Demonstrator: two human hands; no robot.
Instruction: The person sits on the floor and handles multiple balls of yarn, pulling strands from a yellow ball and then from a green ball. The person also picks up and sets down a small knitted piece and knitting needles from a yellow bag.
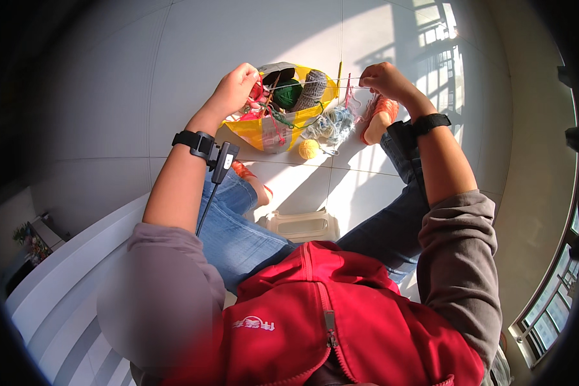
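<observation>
Two strands of white yarn stretch nearly level between my hands, above an open yellow-and-grey bag. My left hand is closed on one end of the strands at the bag's left rim, with red yarn close by its fingers. To the right of the bag, my right hand pinches the other end. Inside the bag lie a dark green yarn ball and a grey wound yarn cone. A thin wooden stick leans beside the green ball.
On the tiled floor, a tangle of pale blue and white yarn and a yellow yarn ball lie beside the bag. Pink yarn trails near my sandalled foot. A cream plastic stool stands between my legs; white slatted furniture is at left.
</observation>
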